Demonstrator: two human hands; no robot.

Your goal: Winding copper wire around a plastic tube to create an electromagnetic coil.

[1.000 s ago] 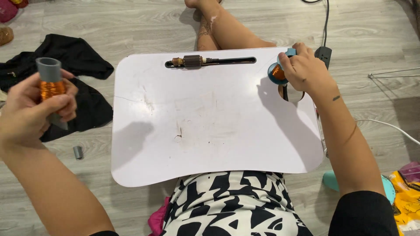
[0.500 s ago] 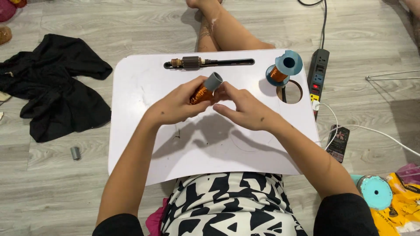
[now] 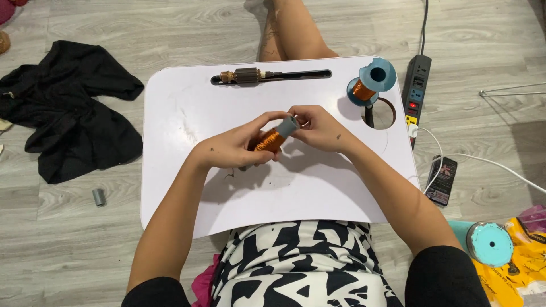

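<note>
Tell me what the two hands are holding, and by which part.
Both hold one grey tube wound with copper wire. The left hand grips the wire-wound middle; the right hand pinches the bare grey end.

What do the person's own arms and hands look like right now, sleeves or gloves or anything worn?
Both arms are bare from the upper arm down. Short black sleeves end above the elbows. The left hand and right hand wear no gloves; no rings, watch or bracelets can be seen. A few small dark marks dot the hands and forearms.
</note>
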